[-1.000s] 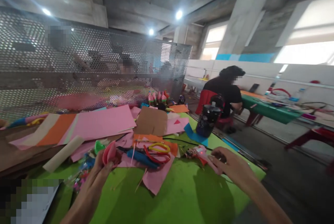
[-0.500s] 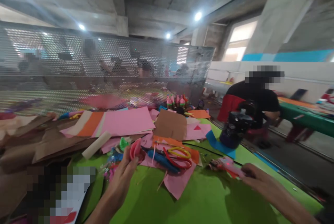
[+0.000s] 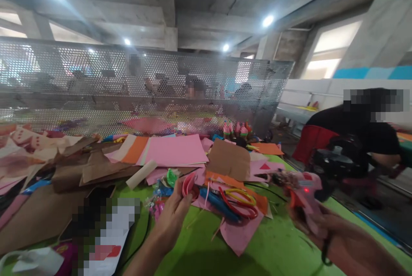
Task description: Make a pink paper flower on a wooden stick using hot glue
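My right hand (image 3: 317,224) grips a pink hot glue gun (image 3: 305,183) by its handle, with a red light lit on its body and the nozzle pointing left. Pinched in my left hand (image 3: 174,209) is a curled pink piece (image 3: 189,183), its material unclear. Just right of that hand lie scissors with red and yellow handles (image 3: 241,201) and a blue tool-like item (image 3: 220,205), over pink paper (image 3: 240,235) and orange sheets. Small plastic-wrapped bits and a green piece (image 3: 171,177) sit behind my left wrist.
Pink sheets (image 3: 177,149), brown card (image 3: 228,158) and a pale paper roll (image 3: 141,174) cover the green table (image 3: 189,259). A phone (image 3: 93,207) lies at left. Behind stands a perforated metal screen (image 3: 154,78). A seated person in black (image 3: 350,117) is at right.
My right hand has raised the glue gun from the table and now grips its handle. My left hand still holds the pink piece. The whole view has shifted left.
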